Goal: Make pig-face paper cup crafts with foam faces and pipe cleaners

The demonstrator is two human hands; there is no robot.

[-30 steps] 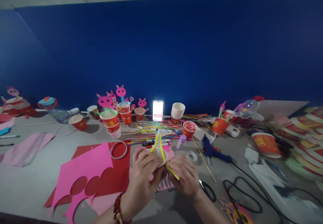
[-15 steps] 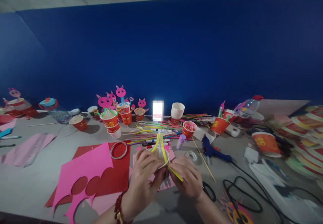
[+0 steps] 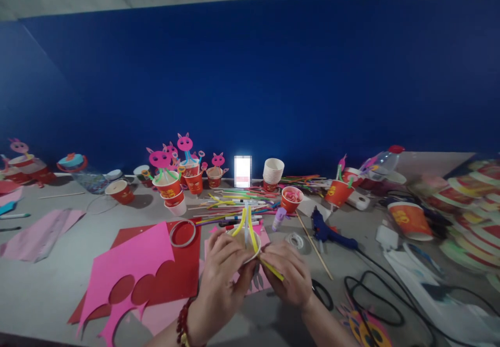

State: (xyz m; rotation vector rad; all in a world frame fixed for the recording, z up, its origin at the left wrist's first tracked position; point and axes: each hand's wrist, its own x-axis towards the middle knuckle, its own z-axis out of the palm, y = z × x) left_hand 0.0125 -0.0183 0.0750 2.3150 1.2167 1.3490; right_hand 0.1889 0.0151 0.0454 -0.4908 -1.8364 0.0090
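A paper cup [image 3: 254, 250] is gripped in my left hand [image 3: 224, 266], its rim facing up towards me. Yellow strips [image 3: 251, 228] and a pale strip rise out of the cup in an arch. Pinched in my right hand [image 3: 291, 274] is another yellow strip [image 3: 273, 270], slanting down from the cup's right side. Both hands are close together, low in the middle of the view. Beneath them lies pink paper [image 3: 263, 283] with grey shapes, partly hidden by the hands.
Pink cut paper [image 3: 105, 258] lies on a red sheet [image 3: 183, 274] at left. Behind are decorated cups [image 3: 167, 183], coloured sticks [image 3: 230, 203] and stacked white cups [image 3: 273, 169]. To the right lie a blue glue gun [image 3: 332, 235], a black cable [image 3: 375, 274] and a tape roll [image 3: 295, 240].
The view has shifted slightly, so the table items appear a little further left. Both hands keep their grips, with hardly any movement.
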